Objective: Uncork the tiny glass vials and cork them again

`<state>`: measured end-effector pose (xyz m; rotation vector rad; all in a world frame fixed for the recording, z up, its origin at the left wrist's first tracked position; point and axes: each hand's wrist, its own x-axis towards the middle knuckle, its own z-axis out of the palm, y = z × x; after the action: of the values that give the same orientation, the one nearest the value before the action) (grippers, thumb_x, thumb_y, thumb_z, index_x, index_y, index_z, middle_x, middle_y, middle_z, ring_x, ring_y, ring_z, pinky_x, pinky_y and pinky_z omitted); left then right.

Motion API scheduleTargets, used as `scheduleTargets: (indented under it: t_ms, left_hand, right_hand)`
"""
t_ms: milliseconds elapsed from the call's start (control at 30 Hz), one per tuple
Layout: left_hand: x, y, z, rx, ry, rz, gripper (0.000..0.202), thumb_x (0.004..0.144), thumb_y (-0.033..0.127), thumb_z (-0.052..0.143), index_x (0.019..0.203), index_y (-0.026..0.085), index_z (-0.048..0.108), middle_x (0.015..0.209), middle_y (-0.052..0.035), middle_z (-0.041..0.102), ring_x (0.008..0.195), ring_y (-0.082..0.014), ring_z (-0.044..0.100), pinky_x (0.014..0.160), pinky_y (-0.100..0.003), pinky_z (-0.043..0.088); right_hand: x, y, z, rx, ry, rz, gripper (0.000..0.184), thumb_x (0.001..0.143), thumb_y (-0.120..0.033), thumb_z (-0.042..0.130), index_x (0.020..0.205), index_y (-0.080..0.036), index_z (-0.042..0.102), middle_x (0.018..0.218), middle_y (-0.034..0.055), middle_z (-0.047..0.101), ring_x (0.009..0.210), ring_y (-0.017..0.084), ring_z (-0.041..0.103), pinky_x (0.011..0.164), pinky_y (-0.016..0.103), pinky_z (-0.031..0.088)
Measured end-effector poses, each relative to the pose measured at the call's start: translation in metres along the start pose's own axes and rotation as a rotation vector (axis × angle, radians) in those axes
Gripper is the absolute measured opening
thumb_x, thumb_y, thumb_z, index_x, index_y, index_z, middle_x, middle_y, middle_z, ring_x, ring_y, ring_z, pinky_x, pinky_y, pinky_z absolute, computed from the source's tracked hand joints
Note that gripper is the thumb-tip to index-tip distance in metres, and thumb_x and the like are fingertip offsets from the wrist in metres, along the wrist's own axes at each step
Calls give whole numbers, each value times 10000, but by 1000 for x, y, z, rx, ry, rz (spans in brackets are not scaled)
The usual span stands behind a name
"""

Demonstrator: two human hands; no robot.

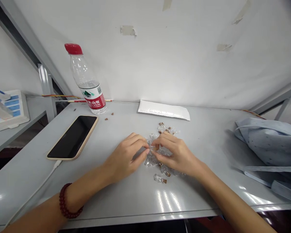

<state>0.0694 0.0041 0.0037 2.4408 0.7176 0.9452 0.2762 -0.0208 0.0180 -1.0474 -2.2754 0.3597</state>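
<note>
My left hand [128, 155] and my right hand [174, 153] meet at the middle of the grey table [126, 200], fingertips pinched together on a tiny clear glass vial [152, 149] with a cork. Under and around the hands lies a heap of several small corked vials [168, 129]. One vial [160, 179] lies alone just in front of the heap. A dark red bead bracelet [64, 202] is on my left wrist.
A phone [74, 136] with a cable lies at the left. A red-capped water bottle [87, 82] stands at the back left, loose corks [109, 116] beside it. A white packet [163, 110] lies by the wall. Blue cloth [266, 142] covers the right side.
</note>
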Motion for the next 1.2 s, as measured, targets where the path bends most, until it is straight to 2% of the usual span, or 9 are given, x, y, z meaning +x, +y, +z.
scheduleTargets:
  t_ms: [133,233,400,567,667,733,833,1000,1200]
  left_hand:
    - [0,3,0,-63,17,-14,114,893,123,508,941,138,610,898,-59,652,848,-165,549,765,-316,473]
    - [1,5,-1,-124,-14,-61,103,880,164,558,945,142,635,893,-50,673,842,-165,571,771,-318,479]
    - [2,6,-1,-181,-13,-183,119,878,156,552,852,158,668,818,-28,683,786,-149,593,728,-292,488]
    - [3,4,0,-160,24,-220,173,883,137,526,774,184,651,754,-6,672,730,-140,595,674,-268,480]
    - [3,4,0,-126,39,-224,161,888,163,527,770,186,634,767,-12,669,743,-147,597,674,-271,479]
    - [3,4,1,-93,42,-240,99,880,194,550,845,184,643,832,-26,676,778,-155,599,667,-268,482]
    - [3,3,0,-76,-5,-276,115,881,237,557,929,191,651,854,-27,673,764,-153,594,626,-253,480]
    - [4,1,-3,-87,-84,-282,161,887,222,529,769,187,632,721,9,637,655,-126,558,615,-241,457]
    - [4,2,-2,-67,-101,-297,196,889,242,521,728,174,609,675,13,615,602,-114,523,586,-237,430]
  right_hand:
    - [1,-5,2,70,-11,-31,74,900,-220,562,962,-191,591,785,20,601,762,148,514,685,282,439]
    - [2,-5,3,57,7,-65,76,912,-226,551,950,-174,592,764,25,601,747,149,510,676,282,435]
    - [2,-5,8,-114,8,-138,149,947,-250,496,929,-145,599,797,60,609,736,157,490,680,302,427]
    - [2,-3,11,-243,-67,-117,154,947,-207,466,897,-144,598,809,71,632,750,170,529,677,313,441]
    - [2,-1,11,-208,-54,-107,146,942,-186,451,900,-155,587,773,58,633,726,168,538,668,314,452]
    - [2,-1,10,-159,-11,-104,132,944,-195,458,920,-154,581,793,65,636,738,167,543,671,313,462]
    - [1,-2,9,-81,62,-106,127,952,-217,466,953,-154,577,841,77,639,754,160,547,669,304,479]
    - [0,-3,10,-26,81,-134,118,951,-196,467,952,-159,579,866,78,637,779,161,554,688,306,492]
    - [0,-5,10,-47,59,-77,105,935,-208,499,933,-156,591,792,57,618,696,148,521,635,297,462]
